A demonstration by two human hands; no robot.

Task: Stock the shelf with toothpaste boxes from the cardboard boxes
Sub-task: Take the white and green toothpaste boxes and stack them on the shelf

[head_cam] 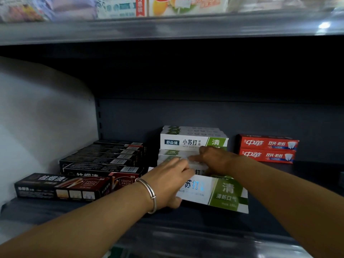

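While both hands (188,175) grip white boxes (214,192), shelf (307,175) rightward lies bare.

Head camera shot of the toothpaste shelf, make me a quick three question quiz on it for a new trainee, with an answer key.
1. True or false: the two red rectangular toothpaste boxes are stacked one on the other at the right of the dark metal shelf.
2. Which hand wears the silver bangle? A) left hand B) right hand C) neither
3. Fill in: the front white and green cardboard toothpaste box, gripped by the left hand, lies ___ the black and dark red toothpaste boxes and the red ones.

Key
1. True
2. A
3. Between
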